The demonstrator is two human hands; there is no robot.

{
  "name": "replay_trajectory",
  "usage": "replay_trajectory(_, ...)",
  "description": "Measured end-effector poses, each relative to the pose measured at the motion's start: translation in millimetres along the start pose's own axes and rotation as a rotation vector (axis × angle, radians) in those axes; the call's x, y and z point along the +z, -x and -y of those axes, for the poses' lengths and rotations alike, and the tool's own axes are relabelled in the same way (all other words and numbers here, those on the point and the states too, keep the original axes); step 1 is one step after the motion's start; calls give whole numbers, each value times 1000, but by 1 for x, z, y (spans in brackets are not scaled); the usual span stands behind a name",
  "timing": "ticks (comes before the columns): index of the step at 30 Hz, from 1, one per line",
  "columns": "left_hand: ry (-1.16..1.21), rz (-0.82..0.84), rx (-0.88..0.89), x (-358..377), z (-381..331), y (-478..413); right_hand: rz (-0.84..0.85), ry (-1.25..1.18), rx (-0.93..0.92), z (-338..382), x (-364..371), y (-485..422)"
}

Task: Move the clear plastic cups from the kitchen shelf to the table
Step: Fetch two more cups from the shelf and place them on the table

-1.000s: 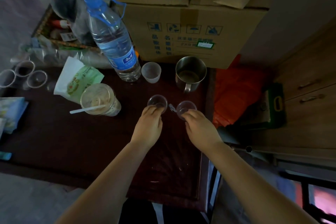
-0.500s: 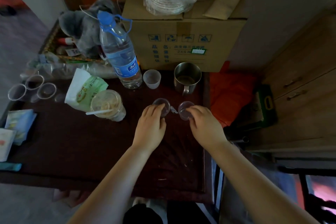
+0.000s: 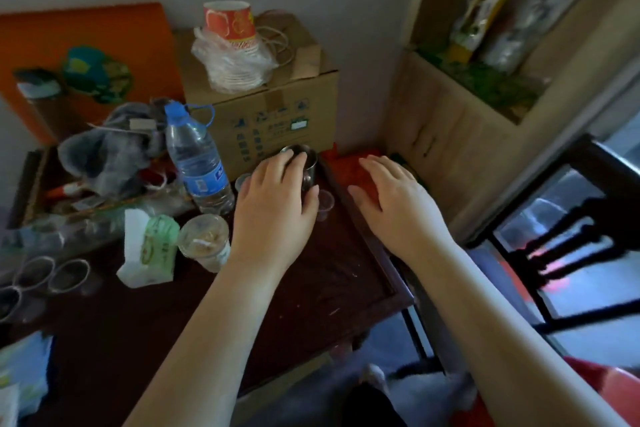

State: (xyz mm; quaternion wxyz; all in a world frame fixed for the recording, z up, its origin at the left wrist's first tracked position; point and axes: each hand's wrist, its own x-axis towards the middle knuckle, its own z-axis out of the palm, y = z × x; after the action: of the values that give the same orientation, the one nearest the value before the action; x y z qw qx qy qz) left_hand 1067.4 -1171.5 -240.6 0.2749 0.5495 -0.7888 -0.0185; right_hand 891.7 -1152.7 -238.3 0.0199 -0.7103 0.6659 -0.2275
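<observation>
One small clear plastic cup point(image 3: 325, 203) stands on the dark wooden table point(image 3: 332, 288) near its right edge, between my hands. My left hand point(image 3: 275, 199) hovers flat over the table with its fingers spread and nothing in it, and it hides the spot just left of that cup. My right hand point(image 3: 393, 199) is open too, out past the table's right edge over a red cloth point(image 3: 349, 166). Several more clear cups point(image 3: 68, 274) stand at the table's far left. The wooden shelf unit point(image 3: 460, 135) rises at the right.
A steel mug point(image 3: 310, 163), a frosted cup point(image 3: 241, 181), a water bottle point(image 3: 197, 163), a lidded drink cup point(image 3: 204, 241) and a tissue pack point(image 3: 149, 250) crowd the table's back. A cardboard box point(image 3: 270, 114) carries paper cups. A dark chair point(image 3: 571, 239) stands at the right.
Both hands have let go of the two clear cups and lifted, fingers spread. The right hand has moved right, off the table. The view has swung up and to the right.
</observation>
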Motion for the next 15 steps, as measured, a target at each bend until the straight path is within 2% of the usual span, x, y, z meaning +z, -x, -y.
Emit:
replay_trajectory(6,189,28,141,-73,-70,19,-162,120,178,18,-107,83)
replay_trajectory(15,391,100,596,-127,-271,84,-457,331,361,-8,-278,276)
